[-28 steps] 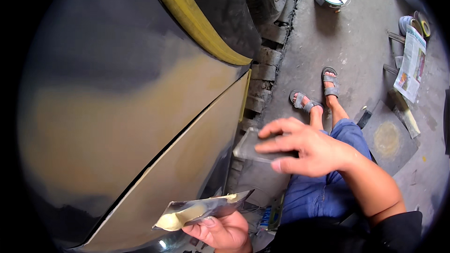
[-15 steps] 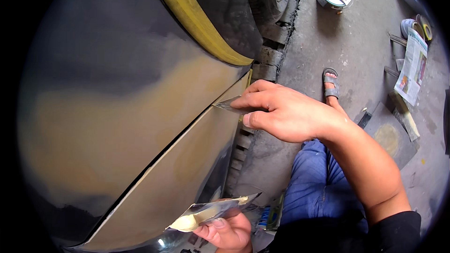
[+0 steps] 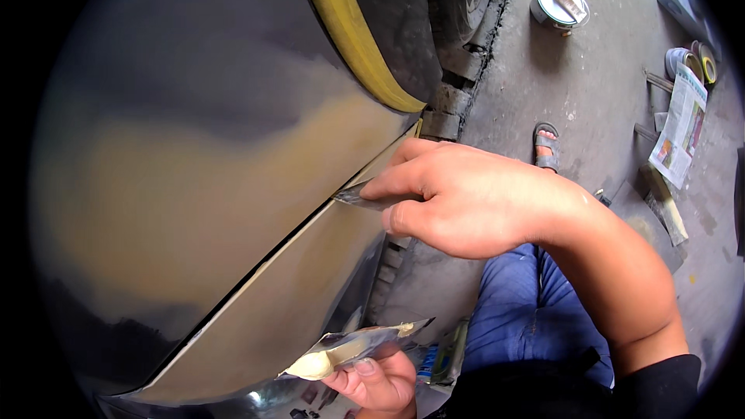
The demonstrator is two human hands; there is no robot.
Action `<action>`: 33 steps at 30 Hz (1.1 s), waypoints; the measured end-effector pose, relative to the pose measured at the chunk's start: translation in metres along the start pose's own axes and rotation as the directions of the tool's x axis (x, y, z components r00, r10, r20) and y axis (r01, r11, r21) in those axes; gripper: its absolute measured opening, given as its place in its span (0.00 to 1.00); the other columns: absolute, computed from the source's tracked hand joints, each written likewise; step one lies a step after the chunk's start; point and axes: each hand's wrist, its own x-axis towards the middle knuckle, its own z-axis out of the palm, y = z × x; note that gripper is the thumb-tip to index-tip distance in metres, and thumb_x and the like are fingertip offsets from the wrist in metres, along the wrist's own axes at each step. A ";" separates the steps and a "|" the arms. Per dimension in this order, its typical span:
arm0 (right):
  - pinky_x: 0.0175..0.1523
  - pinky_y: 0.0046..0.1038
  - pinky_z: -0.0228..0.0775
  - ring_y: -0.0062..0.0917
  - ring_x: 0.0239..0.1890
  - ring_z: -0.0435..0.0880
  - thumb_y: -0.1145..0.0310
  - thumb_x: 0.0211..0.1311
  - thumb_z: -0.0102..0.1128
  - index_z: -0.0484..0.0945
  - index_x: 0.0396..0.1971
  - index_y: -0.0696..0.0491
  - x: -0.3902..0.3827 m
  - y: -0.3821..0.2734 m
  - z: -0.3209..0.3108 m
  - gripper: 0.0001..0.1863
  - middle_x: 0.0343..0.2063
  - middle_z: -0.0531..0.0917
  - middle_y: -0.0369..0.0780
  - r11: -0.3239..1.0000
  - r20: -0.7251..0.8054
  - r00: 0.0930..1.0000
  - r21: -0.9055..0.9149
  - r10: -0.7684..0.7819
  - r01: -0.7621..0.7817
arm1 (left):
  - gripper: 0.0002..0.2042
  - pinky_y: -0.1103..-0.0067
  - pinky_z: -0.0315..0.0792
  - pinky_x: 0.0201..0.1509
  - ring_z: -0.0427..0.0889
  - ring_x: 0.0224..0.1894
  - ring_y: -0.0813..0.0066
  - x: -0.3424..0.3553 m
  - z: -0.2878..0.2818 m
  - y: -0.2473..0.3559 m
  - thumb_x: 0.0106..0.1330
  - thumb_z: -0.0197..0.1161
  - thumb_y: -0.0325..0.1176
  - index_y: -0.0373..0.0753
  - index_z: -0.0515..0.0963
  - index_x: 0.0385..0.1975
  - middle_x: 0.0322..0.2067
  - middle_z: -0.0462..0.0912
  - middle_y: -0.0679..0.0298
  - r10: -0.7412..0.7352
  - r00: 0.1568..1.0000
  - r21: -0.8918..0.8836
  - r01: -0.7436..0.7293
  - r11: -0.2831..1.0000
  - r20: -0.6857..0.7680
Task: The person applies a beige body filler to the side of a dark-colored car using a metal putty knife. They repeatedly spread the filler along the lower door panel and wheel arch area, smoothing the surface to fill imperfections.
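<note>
My right hand (image 3: 466,198) pinches a thin metal spreader blade (image 3: 358,195), tip on the seam of the dark car panel (image 3: 202,186), yellow tape strip (image 3: 349,39) above. My left hand (image 3: 376,380) grips a shiny mixing board (image 3: 365,339) with pale filler (image 3: 314,365); can (image 3: 559,4) and newspaper (image 3: 681,128) lie on the floor (image 3: 543,85).

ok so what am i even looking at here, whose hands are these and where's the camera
The camera sits on a person's head and looks down, so the edges bend. Both bare hands are that person's own. The right hand presses a thin metal blade against the seam of a car body panel, which carries tan filler patches. The left hand holds a flat board with a lump of pale putty. Below are blue jeans and a sandalled foot on the concrete floor, with a tin and a newspaper farther off.
</note>
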 end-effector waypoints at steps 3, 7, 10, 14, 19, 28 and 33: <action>0.60 0.32 0.65 0.42 0.55 0.73 0.64 0.58 0.53 0.76 0.53 0.59 -0.002 -0.017 0.000 0.23 0.48 0.76 0.50 0.999 0.036 0.999 -0.043 -0.004 0.006 | 0.27 0.69 0.61 0.67 0.70 0.60 0.63 0.002 0.002 0.003 0.62 0.58 0.28 0.35 0.61 0.63 0.59 0.69 0.56 0.014 1.000 -0.043 -0.013 0.999 0.025; 0.58 0.35 0.66 0.43 0.53 0.74 0.65 0.59 0.52 0.76 0.52 0.59 -0.006 -0.032 0.005 0.23 0.46 0.76 0.50 0.999 0.017 1.000 -0.049 -0.002 0.003 | 0.27 0.68 0.61 0.67 0.70 0.60 0.63 -0.001 0.000 0.008 0.62 0.57 0.28 0.36 0.60 0.63 0.60 0.69 0.56 -0.014 0.996 0.046 0.019 0.999 -0.092; 0.57 0.36 0.66 0.44 0.52 0.74 0.65 0.59 0.52 0.76 0.52 0.59 -0.011 -0.042 0.007 0.22 0.46 0.76 0.50 0.999 0.017 1.000 -0.047 -0.021 0.022 | 0.28 0.68 0.61 0.67 0.70 0.60 0.63 -0.001 0.003 0.012 0.62 0.57 0.27 0.36 0.60 0.63 0.60 0.69 0.56 -0.034 0.998 -0.027 0.032 0.999 -0.047; 0.56 0.36 0.67 0.43 0.52 0.74 0.65 0.59 0.53 0.75 0.53 0.58 -0.016 -0.052 0.007 0.23 0.46 0.76 0.49 0.996 0.025 0.998 -0.069 -0.054 0.055 | 0.28 0.68 0.61 0.67 0.70 0.60 0.62 -0.005 0.003 0.018 0.62 0.56 0.27 0.37 0.59 0.64 0.60 0.69 0.55 -0.048 0.998 -0.013 0.048 0.999 -0.052; 0.57 0.35 0.66 0.41 0.53 0.74 0.64 0.60 0.54 0.75 0.54 0.58 -0.015 -0.066 0.008 0.23 0.46 0.76 0.48 0.995 0.071 0.996 -0.074 -0.055 0.060 | 0.28 0.67 0.60 0.67 0.69 0.61 0.62 0.002 0.005 0.019 0.63 0.56 0.30 0.36 0.59 0.64 0.61 0.68 0.55 0.006 0.996 -0.017 -0.008 1.000 -0.084; 0.56 0.31 0.67 0.37 0.53 0.74 0.74 0.57 0.62 0.73 0.56 0.60 -0.060 -0.051 -0.001 0.24 0.48 0.74 0.47 0.745 0.180 0.803 0.527 -0.568 0.409 | 0.24 0.69 0.66 0.63 0.71 0.58 0.65 0.016 0.032 0.047 0.66 0.52 0.31 0.36 0.60 0.62 0.59 0.69 0.54 0.007 0.976 -0.017 -0.011 1.000 -0.217; 0.57 0.36 0.67 0.40 0.51 0.74 0.63 0.57 0.61 0.80 0.49 0.51 -0.072 -0.023 0.003 0.19 0.50 0.75 0.46 0.932 0.193 0.925 -0.094 -0.327 0.349 | 0.23 0.77 0.72 0.51 0.76 0.48 0.69 0.015 0.035 0.055 0.67 0.54 0.33 0.36 0.61 0.61 0.54 0.72 0.58 0.120 0.942 0.040 -0.113 0.993 -0.313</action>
